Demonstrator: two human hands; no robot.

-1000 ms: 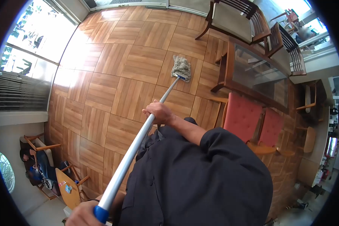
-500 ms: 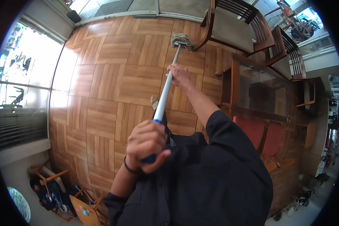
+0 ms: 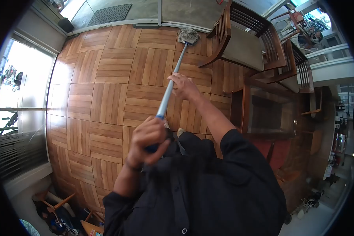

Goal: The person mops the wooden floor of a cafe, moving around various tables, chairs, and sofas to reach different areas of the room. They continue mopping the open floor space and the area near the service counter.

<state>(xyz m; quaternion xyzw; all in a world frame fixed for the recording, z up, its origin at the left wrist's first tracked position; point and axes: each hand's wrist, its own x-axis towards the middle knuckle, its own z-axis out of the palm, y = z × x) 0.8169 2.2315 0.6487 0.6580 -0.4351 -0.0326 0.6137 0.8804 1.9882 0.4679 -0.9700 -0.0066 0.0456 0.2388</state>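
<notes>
A string mop with a grey, shaggy head [image 3: 188,35] rests on the wooden floor, close to the sill at the far side and beside a chair leg. Its pale blue-white pole [image 3: 166,97] slants back toward my body. My left hand [image 3: 148,138] wraps around the blue grip at the pole's upper end; the hand is slightly blurred. Farther down the pole, my right hand [image 3: 185,86] is closed around the shaft. My shoes show partly just beyond my trousers.
Wooden chairs [image 3: 242,47] and a glass-topped table [image 3: 269,112] stand on the right. A glass wall frame [image 3: 160,13] runs along the far side, with a dark mat [image 3: 110,14] beyond it. A bright window is at left, more chairs [image 3: 61,202] at lower left.
The mop head has moved forward, away from me, and now lies nearer the far sill. Both hands keep their hold on the pole. The camera view has shifted somewhat.
</notes>
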